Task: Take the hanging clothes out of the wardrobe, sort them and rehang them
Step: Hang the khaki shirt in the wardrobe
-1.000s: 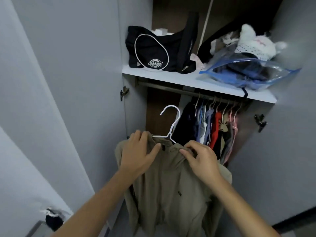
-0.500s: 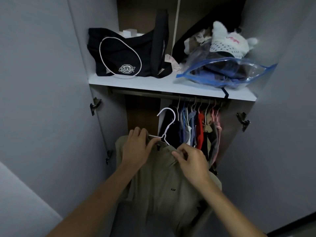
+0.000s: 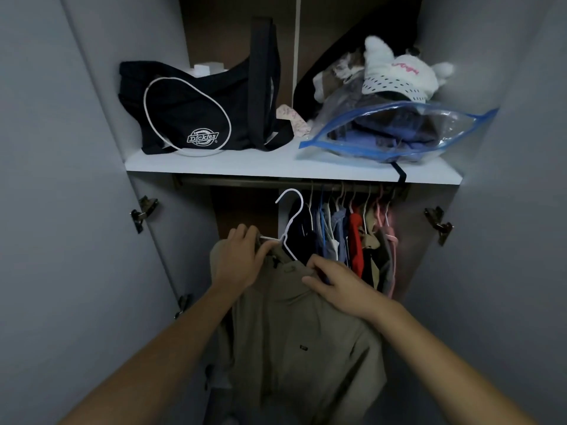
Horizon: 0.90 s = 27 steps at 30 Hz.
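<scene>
1. Khaki shirt (image 3: 294, 338) on white hanger (image 3: 290, 223) is held at 6 o'clock, below the rail (image 3: 245, 181).
2. Left hand (image 3: 241, 260) is clamped on the hanger shoulder; right hand (image 3: 340, 286) pinches the collar.
3. Risk: the collar could be pulled off the hanger, or the hook snagged on hung clothes (image 3: 352, 240) at 3 o'clock.

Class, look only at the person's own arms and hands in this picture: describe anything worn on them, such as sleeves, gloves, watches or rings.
Both forearms are bare as far as the frame shows; no sleeve reaches into view. The left hand and right hand wear no gloves. No watch, bracelet or ring is visible on either wrist or any finger that shows.
</scene>
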### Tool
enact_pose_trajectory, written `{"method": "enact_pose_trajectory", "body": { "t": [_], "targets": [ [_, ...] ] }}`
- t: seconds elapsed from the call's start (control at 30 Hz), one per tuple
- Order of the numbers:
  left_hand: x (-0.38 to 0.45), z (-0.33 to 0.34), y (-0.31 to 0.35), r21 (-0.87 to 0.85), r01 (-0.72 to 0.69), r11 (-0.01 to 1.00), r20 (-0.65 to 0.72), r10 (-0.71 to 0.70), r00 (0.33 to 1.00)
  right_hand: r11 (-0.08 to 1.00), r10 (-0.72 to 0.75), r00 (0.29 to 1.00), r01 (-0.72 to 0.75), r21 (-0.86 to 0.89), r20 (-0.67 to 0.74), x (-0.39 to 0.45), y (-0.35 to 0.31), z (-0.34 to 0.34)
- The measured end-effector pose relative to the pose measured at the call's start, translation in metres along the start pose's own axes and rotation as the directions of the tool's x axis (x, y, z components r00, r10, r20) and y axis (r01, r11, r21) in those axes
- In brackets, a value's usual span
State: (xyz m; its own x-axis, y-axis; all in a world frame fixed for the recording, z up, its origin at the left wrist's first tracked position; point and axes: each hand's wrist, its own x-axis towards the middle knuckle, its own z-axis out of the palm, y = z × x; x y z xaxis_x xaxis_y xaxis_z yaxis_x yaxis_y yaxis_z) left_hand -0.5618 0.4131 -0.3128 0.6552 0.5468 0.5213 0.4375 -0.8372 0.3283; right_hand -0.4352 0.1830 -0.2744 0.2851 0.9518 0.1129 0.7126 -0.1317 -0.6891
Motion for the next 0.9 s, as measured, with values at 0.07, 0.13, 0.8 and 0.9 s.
{"method": "enact_pose_trajectory", "body": {
  "t": [0.07, 0.13, 0.8, 0.9],
  "targets": [
    [0.011, 0.016, -0.005, -0.05, -0.004, 0.999, 0.008, 0.005, 1.0, 1.0, 0.005, 0.998, -0.006, -0.02, -0.055, 0.014, 0.01, 0.003],
    [0.024, 0.033, -0.013, -0.06, -0.004, 0.998, 0.02, 0.005, 1.0, 0.997, 0.021, 0.992, -0.029, -0.068, -0.124, 0.028, 0.022, 0.01],
    [0.184, 0.146, -0.044, -0.258, 0.051, 0.965, 0.344, 0.042, 0.938, 0.868, 0.212, 0.825, -0.405, -0.286, -0.525, 0.175, 0.088, 0.038],
    [0.196, 0.158, -0.046, -0.247, 0.059, 0.967, 0.376, 0.04, 0.926, 0.849, 0.206, 0.806, -0.429, -0.308, -0.555, 0.182, 0.096, 0.041]
  ]
}}
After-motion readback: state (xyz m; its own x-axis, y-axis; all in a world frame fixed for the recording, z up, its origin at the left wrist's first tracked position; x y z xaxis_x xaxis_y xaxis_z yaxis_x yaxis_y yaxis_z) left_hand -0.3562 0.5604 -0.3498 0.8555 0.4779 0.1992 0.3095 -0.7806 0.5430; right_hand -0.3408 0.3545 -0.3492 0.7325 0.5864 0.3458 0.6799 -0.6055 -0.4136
